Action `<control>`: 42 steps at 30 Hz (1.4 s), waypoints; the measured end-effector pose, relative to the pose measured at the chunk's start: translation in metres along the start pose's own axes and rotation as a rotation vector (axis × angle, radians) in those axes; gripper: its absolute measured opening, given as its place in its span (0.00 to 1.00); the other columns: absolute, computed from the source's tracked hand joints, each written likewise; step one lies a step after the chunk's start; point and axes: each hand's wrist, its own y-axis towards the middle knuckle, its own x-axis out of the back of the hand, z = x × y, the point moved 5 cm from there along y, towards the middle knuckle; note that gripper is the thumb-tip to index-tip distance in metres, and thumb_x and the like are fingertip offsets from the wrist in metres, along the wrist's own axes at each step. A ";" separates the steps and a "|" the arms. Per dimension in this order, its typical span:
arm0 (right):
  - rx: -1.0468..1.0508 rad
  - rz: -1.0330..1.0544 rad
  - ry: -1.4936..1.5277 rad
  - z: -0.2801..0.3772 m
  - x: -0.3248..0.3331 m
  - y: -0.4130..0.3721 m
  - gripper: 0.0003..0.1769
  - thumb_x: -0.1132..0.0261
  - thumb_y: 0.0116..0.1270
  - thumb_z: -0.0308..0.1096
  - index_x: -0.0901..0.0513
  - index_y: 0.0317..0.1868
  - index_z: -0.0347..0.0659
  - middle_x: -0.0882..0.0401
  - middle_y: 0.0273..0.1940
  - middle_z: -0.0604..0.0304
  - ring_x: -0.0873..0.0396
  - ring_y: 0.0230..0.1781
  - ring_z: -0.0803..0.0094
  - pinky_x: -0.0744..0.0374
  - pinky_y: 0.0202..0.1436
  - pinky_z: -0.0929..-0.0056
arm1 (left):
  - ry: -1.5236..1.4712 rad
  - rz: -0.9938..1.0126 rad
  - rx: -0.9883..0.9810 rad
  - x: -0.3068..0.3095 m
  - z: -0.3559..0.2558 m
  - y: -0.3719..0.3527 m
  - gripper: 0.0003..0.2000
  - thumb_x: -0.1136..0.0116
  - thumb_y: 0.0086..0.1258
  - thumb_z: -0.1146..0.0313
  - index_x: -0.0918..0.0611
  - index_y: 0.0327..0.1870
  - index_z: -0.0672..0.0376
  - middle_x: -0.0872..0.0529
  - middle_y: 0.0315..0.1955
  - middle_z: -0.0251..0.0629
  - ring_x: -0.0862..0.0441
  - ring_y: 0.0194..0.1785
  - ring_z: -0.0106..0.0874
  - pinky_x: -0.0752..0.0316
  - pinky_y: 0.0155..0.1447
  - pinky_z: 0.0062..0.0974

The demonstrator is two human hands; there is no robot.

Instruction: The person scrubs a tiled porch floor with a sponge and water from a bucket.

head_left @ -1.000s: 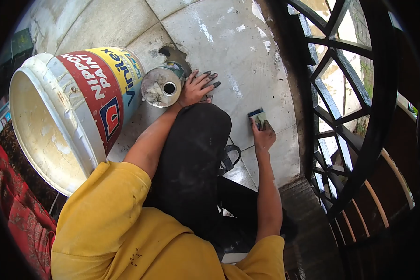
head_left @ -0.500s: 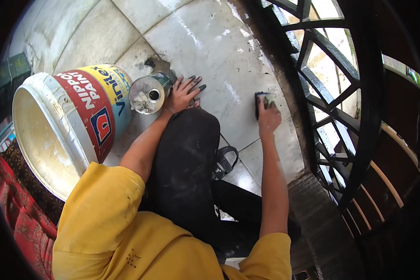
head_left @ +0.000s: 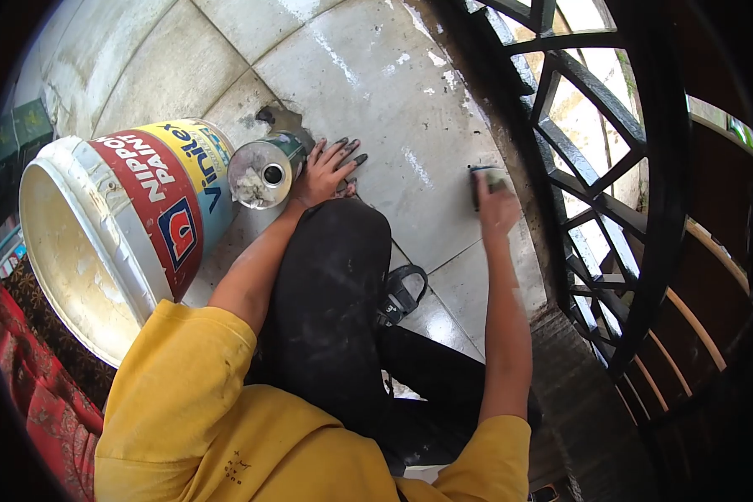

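The right hand [head_left: 498, 209] grasps a small dark-edged pad [head_left: 485, 178] against the floor tile [head_left: 410, 100]. The left hand [head_left: 326, 173] rests flat, fingers spread, beside the tin can [head_left: 263, 171].

Block [head_left: 484, 177] and tin [head_left: 263, 171] on the floor [head_left: 376, 75]
Small dark-edged block, greenish on top, pressed flat on the grey tiling — the tin, its top crusted white, sits well apart.

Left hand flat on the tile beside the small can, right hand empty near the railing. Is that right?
No. The head view shows the right hand holding a small pad on the tile near the railing; the rest stands.
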 end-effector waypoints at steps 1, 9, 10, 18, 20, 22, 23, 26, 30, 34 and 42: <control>-0.131 -0.007 -0.067 -0.007 0.006 0.009 0.37 0.44 0.62 0.71 0.14 0.26 0.42 0.16 0.24 0.49 0.15 0.26 0.53 0.18 0.29 0.59 | -0.004 -0.001 -0.006 0.001 0.000 0.001 0.20 0.41 0.61 0.56 0.18 0.52 0.56 0.27 0.65 0.42 0.36 0.72 0.40 0.50 0.76 0.52; 0.050 -0.121 -0.015 0.013 0.010 0.009 0.34 0.39 0.60 0.68 0.16 0.23 0.41 0.19 0.20 0.49 0.17 0.22 0.54 0.20 0.24 0.59 | -0.004 -0.009 -0.026 0.005 -0.003 0.003 0.21 0.39 0.60 0.56 0.19 0.52 0.57 0.27 0.63 0.45 0.36 0.72 0.43 0.50 0.76 0.53; 0.051 -0.123 -0.013 0.012 0.009 0.010 0.34 0.39 0.60 0.68 0.16 0.23 0.41 0.19 0.20 0.49 0.17 0.22 0.54 0.20 0.24 0.59 | -0.012 -0.007 -0.015 0.007 -0.003 0.004 0.21 0.39 0.60 0.56 0.19 0.52 0.57 0.27 0.64 0.45 0.36 0.72 0.42 0.50 0.76 0.53; 0.144 -0.070 -0.006 0.020 0.006 0.019 0.36 0.39 0.58 0.71 0.15 0.24 0.41 0.18 0.21 0.49 0.16 0.24 0.53 0.18 0.28 0.58 | -0.014 0.007 -0.013 0.009 -0.002 0.002 0.21 0.40 0.61 0.56 0.19 0.53 0.57 0.27 0.64 0.45 0.37 0.73 0.42 0.50 0.76 0.52; 0.082 -0.063 -0.064 0.012 0.011 0.020 0.37 0.40 0.58 0.72 0.16 0.24 0.40 0.18 0.21 0.49 0.15 0.24 0.54 0.18 0.28 0.58 | -0.025 0.015 -0.014 0.007 -0.003 0.003 0.21 0.40 0.61 0.56 0.19 0.53 0.57 0.26 0.63 0.46 0.37 0.72 0.42 0.50 0.76 0.53; 0.049 -0.130 -0.095 0.006 -0.002 0.016 0.38 0.40 0.57 0.72 0.17 0.22 0.39 0.18 0.22 0.48 0.16 0.23 0.53 0.19 0.26 0.57 | -0.029 -0.021 -0.026 0.006 -0.004 0.005 0.21 0.39 0.61 0.57 0.19 0.52 0.57 0.26 0.62 0.46 0.36 0.72 0.42 0.50 0.76 0.53; 0.223 -0.101 -0.021 0.015 -0.010 0.011 0.38 0.40 0.57 0.72 0.17 0.21 0.39 0.18 0.20 0.48 0.16 0.21 0.53 0.19 0.25 0.57 | -0.025 -0.031 -0.031 0.006 -0.003 0.006 0.21 0.39 0.60 0.57 0.19 0.52 0.57 0.26 0.62 0.46 0.36 0.72 0.42 0.49 0.76 0.53; 0.293 -0.116 0.060 0.009 -0.011 0.013 0.39 0.39 0.57 0.72 0.19 0.17 0.40 0.20 0.16 0.49 0.18 0.18 0.53 0.20 0.22 0.58 | -0.023 -0.027 -0.031 0.003 -0.003 -0.003 0.20 0.40 0.60 0.57 0.18 0.52 0.56 0.27 0.64 0.43 0.36 0.72 0.40 0.48 0.75 0.52; 0.216 -0.140 -0.028 0.015 0.003 0.022 0.38 0.40 0.58 0.72 0.14 0.24 0.40 0.17 0.23 0.46 0.16 0.25 0.51 0.18 0.29 0.56 | -0.006 -0.022 -0.003 0.008 -0.003 0.004 0.20 0.40 0.60 0.57 0.18 0.51 0.55 0.29 0.67 0.39 0.36 0.72 0.38 0.48 0.75 0.50; 0.225 -0.103 0.011 0.015 0.005 0.014 0.38 0.40 0.57 0.73 0.15 0.22 0.40 0.18 0.21 0.47 0.16 0.24 0.50 0.19 0.28 0.56 | -0.017 -0.054 -0.010 0.005 -0.002 0.002 0.20 0.40 0.60 0.56 0.18 0.51 0.55 0.29 0.67 0.39 0.35 0.72 0.37 0.48 0.75 0.49; 0.127 -0.159 -0.054 0.009 0.002 0.028 0.35 0.40 0.59 0.70 0.15 0.25 0.43 0.19 0.20 0.50 0.16 0.25 0.53 0.18 0.28 0.60 | -0.017 -0.019 -0.004 0.009 -0.002 0.005 0.20 0.41 0.61 0.56 0.18 0.51 0.56 0.28 0.66 0.40 0.35 0.71 0.38 0.50 0.76 0.50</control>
